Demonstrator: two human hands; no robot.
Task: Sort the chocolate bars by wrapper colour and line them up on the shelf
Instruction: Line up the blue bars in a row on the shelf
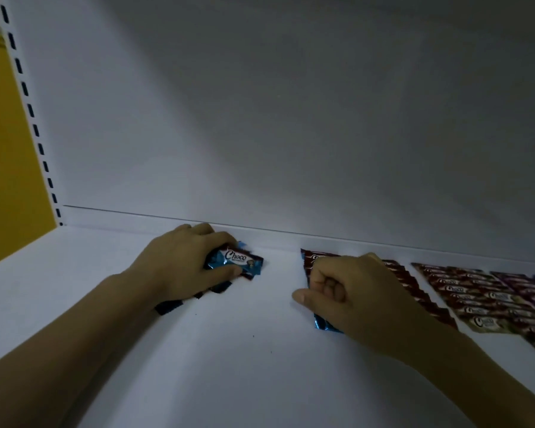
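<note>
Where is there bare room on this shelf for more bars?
Bare white shelf lies left of the left hand gripping blue-wrapped chocolate bars, between the hands, and along the near front. Right of the right hand, overlapping dark red bars crowd it.

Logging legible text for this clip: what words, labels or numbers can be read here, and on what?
"Choco": on the blue wrapper that the left hand grips.
Small line under it: too blurred to read.
Logos on the rows of bars at right: too blurred to read.
</note>
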